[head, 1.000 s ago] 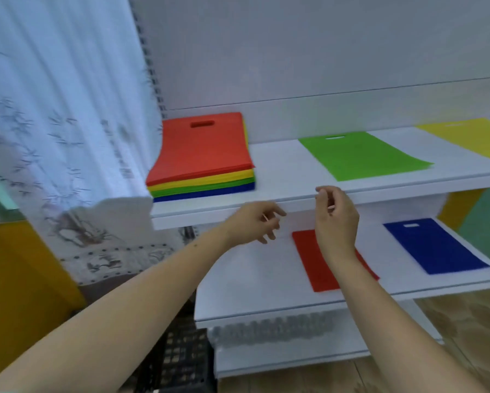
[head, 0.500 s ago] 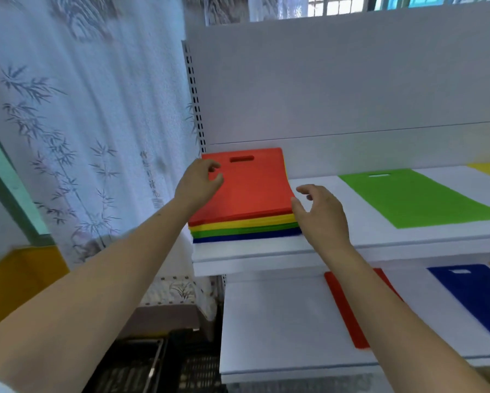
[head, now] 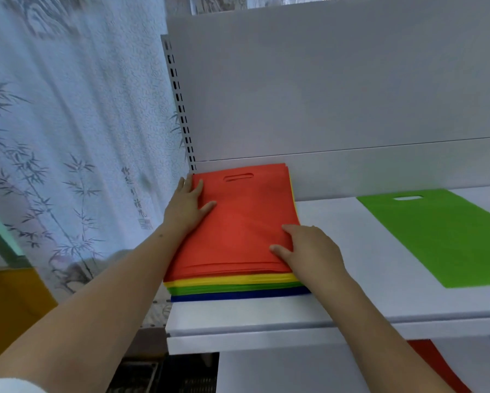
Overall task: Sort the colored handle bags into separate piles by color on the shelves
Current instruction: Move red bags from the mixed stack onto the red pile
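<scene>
Both hands [head: 187,205] on stack [head: 238,228] edges

Bare forearms; white sleeve [head: 8,385] edge

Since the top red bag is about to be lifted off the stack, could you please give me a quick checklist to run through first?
1. Top of stack is red: ok.
2. Left hand flat on the stack's left edge, steadying it: ok.
3. Right hand at the right front corner, thumb on top: ok.
4. Only one bag separated: cannot tell; the right hand's fingers are hidden.
5. Red pile waiting on the lower shelf: ok, partly visible.
6. Green bag lies apart from the stack: ok.
</scene>
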Demonstrator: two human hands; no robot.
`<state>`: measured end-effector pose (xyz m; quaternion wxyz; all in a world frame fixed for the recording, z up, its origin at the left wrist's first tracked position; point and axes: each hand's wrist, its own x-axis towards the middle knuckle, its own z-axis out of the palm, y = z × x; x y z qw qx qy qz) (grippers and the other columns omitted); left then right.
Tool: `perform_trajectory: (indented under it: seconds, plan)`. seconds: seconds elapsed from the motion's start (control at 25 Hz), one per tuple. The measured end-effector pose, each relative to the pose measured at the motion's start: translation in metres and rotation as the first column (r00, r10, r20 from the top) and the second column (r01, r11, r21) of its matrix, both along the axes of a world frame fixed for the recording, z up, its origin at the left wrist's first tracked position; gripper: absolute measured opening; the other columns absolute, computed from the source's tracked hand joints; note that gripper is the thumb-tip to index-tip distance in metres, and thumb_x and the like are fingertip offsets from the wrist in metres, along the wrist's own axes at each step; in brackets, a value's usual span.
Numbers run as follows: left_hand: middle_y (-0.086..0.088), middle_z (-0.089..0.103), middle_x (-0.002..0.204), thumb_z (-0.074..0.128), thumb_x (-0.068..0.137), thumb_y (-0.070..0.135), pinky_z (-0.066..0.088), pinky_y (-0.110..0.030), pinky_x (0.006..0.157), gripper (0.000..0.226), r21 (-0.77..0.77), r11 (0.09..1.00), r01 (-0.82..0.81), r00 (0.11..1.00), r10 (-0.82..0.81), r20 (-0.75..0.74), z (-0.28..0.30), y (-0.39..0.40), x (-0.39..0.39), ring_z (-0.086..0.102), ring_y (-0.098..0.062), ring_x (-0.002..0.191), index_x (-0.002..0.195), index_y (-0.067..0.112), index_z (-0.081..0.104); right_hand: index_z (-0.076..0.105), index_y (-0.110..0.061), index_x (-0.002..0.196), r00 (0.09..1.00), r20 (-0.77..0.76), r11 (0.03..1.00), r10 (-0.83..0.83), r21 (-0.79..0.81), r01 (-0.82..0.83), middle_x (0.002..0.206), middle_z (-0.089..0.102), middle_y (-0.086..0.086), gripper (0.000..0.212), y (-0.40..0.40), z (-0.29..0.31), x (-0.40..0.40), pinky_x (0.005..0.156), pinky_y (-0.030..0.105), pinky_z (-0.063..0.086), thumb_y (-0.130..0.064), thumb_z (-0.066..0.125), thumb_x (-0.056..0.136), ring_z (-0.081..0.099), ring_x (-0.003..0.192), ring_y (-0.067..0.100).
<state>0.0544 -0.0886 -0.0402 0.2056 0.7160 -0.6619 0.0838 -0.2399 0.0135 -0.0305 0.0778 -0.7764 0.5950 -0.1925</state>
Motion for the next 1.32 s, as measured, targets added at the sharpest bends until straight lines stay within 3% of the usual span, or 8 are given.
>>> perform_trajectory:
  seconds: [0.24,0.36,0.52,0.68,0.8,1.0,1.2,1.32]
  plan:
    - [-0.019,0.036,0.152,0.056,0.096,0.03,0.026,-0.044,0.116,0.033,-0.174,0.978,0.115,0.976,-0.078,0.205,0.011,0.009,-0.009,0.03,-0.037,0.142,0.123,0.014,0.067,0.067,-0.025,0.113,0.998,0.054,0.992,-0.04,-0.114,0.046,0.108,0.068,-0.001,0.03,-0.003,-0.003,-0.001,0.081,0.032,0.047,-0.041,0.046,0.098,0.059,0.102,0.022]
    - [-0.011,0.043,0.149,0.049,0.099,0.032,0.042,-0.041,0.1,0.033,-0.234,0.967,0.101,0.995,-0.095,0.037,0.038,0.038,-0.019,0.047,-0.033,0.128,0.128,0.028,0.063,0.065,-0.026,0.122,0.977,0.211,0.974,-0.018,-0.216,0.065,0.122,0.065,-0.003,0.032,0.011,-0.001,-0.011,0.09,0.029,0.043,-0.037,0.048,0.098,0.057,0.113,0.019]
    - [0.003,0.064,0.108,0.049,0.093,0.034,0.049,-0.036,0.088,0.032,-0.344,0.926,0.159,0.926,-0.261,-0.274,0.074,0.08,-0.039,0.059,-0.017,0.103,0.119,0.031,0.068,0.067,-0.019,0.121,0.879,0.473,0.944,0.066,-0.315,0.098,0.121,0.066,-0.001,0.029,0.046,0.009,-0.032,0.093,0.018,0.036,-0.025,0.059,0.094,0.059,0.112,0.017]
    - [0.014,0.064,0.108,0.068,0.083,0.022,0.047,-0.023,0.096,0.027,-0.394,0.91,0.127,0.727,-0.356,-0.588,0.082,0.135,-0.072,0.06,-0.004,0.104,0.109,0.029,0.073,0.068,-0.017,0.117,0.837,0.547,0.935,0.01,-0.302,0.186,0.118,0.067,-0.002,0.033,0.108,0.004,-0.063,0.096,0.014,0.034,-0.012,0.069,0.084,0.059,0.113,0.015]
    - [0.012,0.072,0.098,0.075,0.082,0.025,0.052,-0.017,0.082,0.021,-0.372,0.909,0.188,0.442,-0.416,-0.794,0.066,0.181,-0.113,0.066,0.0,0.092,0.103,0.022,0.076,0.065,-0.018,0.122,0.816,0.563,0.934,-0.132,-0.206,0.293,0.124,0.064,-0.001,0.04,0.167,-0.018,-0.094,0.097,0.015,0.033,-0.011,0.071,0.082,0.057,0.118,0.016]
    - [-0.004,0.076,0.092,0.081,0.076,0.033,0.058,-0.035,0.084,0.025,-0.266,0.922,0.283,0.119,-0.308,-0.944,0.013,0.224,-0.19,0.071,-0.019,0.091,0.095,0.017,0.078,0.063,-0.027,0.124,0.755,0.545,0.913,-0.363,0.047,0.405,0.12,0.065,-0.002,0.042,0.26,-0.064,-0.158,0.094,0.024,0.044,-0.017,0.071,0.084,0.058,0.105,0.012]
    - [-0.004,0.069,0.1,0.072,0.084,0.004,0.05,-0.006,0.069,0.024,-0.195,0.902,0.384,0.247,-0.304,-0.92,-0.032,0.256,-0.26,0.064,-0.008,0.086,0.108,0.006,0.072,0.064,-0.029,0.122,0.712,0.462,0.844,-0.529,0.198,0.498,0.125,0.06,-0.002,0.04,0.315,-0.106,-0.221,0.086,0.024,0.044,-0.014,0.07,0.085,0.054,0.103,0.01]
    - [-0.008,0.068,0.102,0.063,0.083,-0.003,0.053,-0.012,0.066,0.03,-0.096,0.884,0.458,0.352,-0.28,-0.893,-0.07,0.262,-0.286,0.066,-0.014,0.087,0.106,0.014,0.072,0.065,-0.029,0.122,0.705,0.415,0.817,-0.575,0.248,0.52,0.126,0.059,-0.004,0.04,0.328,-0.132,-0.248,0.087,0.023,0.042,-0.013,0.069,0.085,0.053,0.107,0.009]
